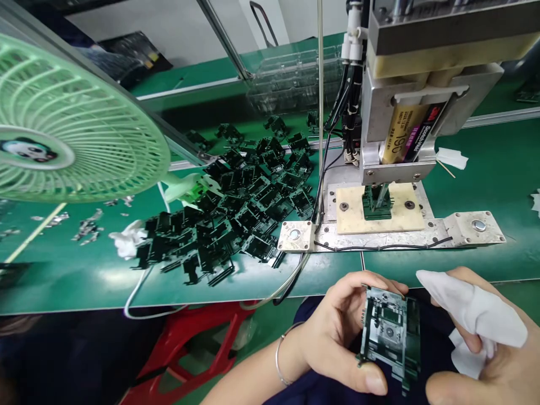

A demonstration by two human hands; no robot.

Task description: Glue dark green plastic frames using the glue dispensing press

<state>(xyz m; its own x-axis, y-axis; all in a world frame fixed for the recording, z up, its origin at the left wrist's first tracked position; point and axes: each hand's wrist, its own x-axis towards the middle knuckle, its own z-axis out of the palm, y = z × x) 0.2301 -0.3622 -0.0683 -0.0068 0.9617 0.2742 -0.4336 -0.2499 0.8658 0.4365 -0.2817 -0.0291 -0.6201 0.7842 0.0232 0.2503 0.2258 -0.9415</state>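
Observation:
Below the bench edge, my left hand (337,332) grips a dark green part with a metallic face (390,332) between thumb and fingers. Just right of it, my right hand (485,349) is curled around a crumpled white cloth (476,309), part of which covers the forefinger. The right fingertips are apart from the part. Above my hands, a press (405,135) carries a yellow and purple label. Under its head another dark green part (377,208) sits on the cream plate (346,222) of the fixture.
Many dark parts (248,208) lie piled left of the press. A green fan (84,124) fills the upper left. Square blocks with round buttons (295,233) (478,225) flank the fixture. A red stool (189,349) stands below; white paper (452,157) lies at right.

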